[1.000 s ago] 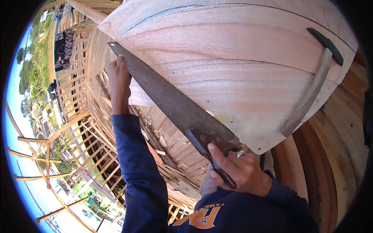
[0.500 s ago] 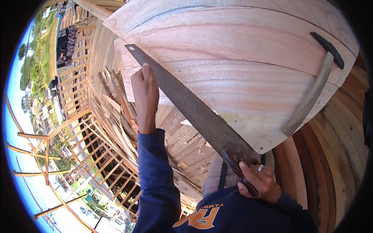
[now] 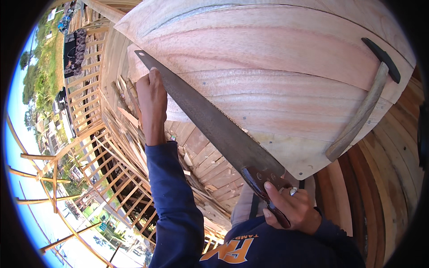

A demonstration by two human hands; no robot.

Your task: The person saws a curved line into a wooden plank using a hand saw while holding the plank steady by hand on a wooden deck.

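A long hand saw (image 3: 210, 125) lies slantwise across the view, its toothed edge turned toward the pale plank panel (image 3: 268, 85). My right hand (image 3: 295, 206), with a ring on one finger, is wrapped round the dark brown handle near my body. Up at the narrow end, my left hand (image 3: 153, 96) pinches the blade by its back edge, thumb on top, close to the small hole in the tip. Over the panel's left edge the blade crosses at an angle; whether the teeth touch the wood I cannot tell.
A hammer (image 3: 364, 111) with a black head and wooden handle rests on the panel's right side. Wood strips (image 3: 129, 147) and offcuts lie piled at left, beside a wooden railing (image 3: 87, 98). Scraps litter the plank floor (image 3: 214, 167). Dark curved planks (image 3: 353, 192) run at right.
Both hands and the saw have shifted slightly to the left, the left hand also a little upward. The grip on the saw is the same.
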